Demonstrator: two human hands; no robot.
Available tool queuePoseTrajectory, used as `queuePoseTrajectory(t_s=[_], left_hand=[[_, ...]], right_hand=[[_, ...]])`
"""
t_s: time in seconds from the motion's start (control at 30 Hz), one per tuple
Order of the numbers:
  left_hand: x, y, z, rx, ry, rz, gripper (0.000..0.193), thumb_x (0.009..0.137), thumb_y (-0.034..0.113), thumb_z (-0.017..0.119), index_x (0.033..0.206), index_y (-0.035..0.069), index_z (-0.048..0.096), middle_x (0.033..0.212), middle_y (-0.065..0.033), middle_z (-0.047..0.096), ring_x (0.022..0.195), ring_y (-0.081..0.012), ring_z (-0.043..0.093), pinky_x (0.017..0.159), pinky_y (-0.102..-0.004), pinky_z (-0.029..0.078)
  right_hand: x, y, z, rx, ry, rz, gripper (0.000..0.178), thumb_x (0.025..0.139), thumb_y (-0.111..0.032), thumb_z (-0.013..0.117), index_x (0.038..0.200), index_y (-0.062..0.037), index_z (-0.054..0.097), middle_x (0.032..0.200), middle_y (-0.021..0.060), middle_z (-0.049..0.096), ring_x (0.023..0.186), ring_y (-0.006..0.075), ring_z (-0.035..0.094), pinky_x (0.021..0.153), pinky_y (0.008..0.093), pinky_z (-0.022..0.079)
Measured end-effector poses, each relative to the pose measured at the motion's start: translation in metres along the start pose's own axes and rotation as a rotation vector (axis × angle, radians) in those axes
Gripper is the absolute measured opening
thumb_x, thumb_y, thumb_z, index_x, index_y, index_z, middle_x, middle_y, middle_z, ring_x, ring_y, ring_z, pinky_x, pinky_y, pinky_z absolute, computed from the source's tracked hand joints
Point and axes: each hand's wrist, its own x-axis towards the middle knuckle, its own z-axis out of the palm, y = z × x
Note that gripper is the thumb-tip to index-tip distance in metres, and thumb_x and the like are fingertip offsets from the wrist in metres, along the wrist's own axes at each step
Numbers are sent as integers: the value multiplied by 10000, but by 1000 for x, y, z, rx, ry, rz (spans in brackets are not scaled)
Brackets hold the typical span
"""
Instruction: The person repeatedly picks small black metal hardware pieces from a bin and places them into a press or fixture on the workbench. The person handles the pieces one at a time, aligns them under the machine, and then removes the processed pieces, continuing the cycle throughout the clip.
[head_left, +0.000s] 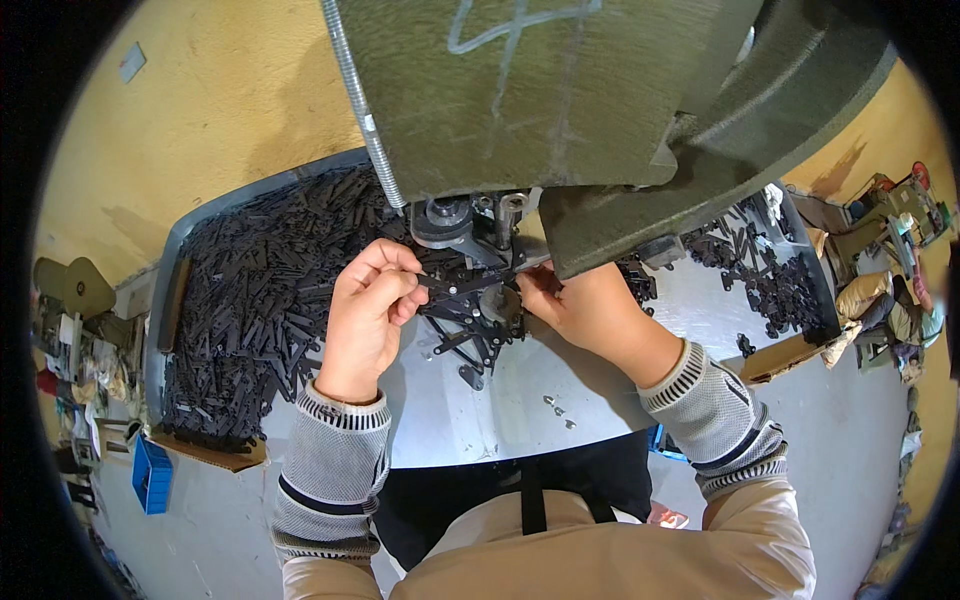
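Note:
Under the head of a dark green machine [520, 100], my left hand [374, 295] pinches the left end of a flat black metal strip [465, 285]. That strip reaches across to the right, beneath the machine's spindle [447, 215], with a small shiny rivet on it. On the other side, my right hand [575, 305] is closed near the strip's right end; the machine partly covers its fingertips, so what they grip is hard to see. Just below, a loose bunch of joined black strips [475, 340] lies on the metal table.
A large pile of black strips [260, 290] fills the table's left side, with more black parts [765, 285] at the right. Small shiny pieces [560, 411] lie on the table [500, 430] near its front edge. A blue crate [152, 475] stands on the floor.

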Motion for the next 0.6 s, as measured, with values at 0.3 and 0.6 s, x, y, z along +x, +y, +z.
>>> queuePoseTrajectory(t_s=[0.3, 0.6], left_hand=[[2, 0, -1, 40, -13, -28, 65, 819, -18, 550, 840, 34, 583, 651, 31, 537, 580, -53, 537, 506, -162, 375], [3, -3, 2, 90, 21, -61, 69, 810, -24, 556, 834, 29, 592, 634, 29, 534, 568, -56, 533, 495, -164, 371]], right_hand=[[-1, 2, 9, -29, 27, -82, 205, 804, -137, 682, 971, -59, 592, 803, 140, 648, 649, 266, 660, 575, 352, 529], [-1, -1, 9, -79, 11, -148, 178, 773, -115, 682, 925, -44, 622, 721, 126, 633, 630, 277, 641, 560, 374, 513]])
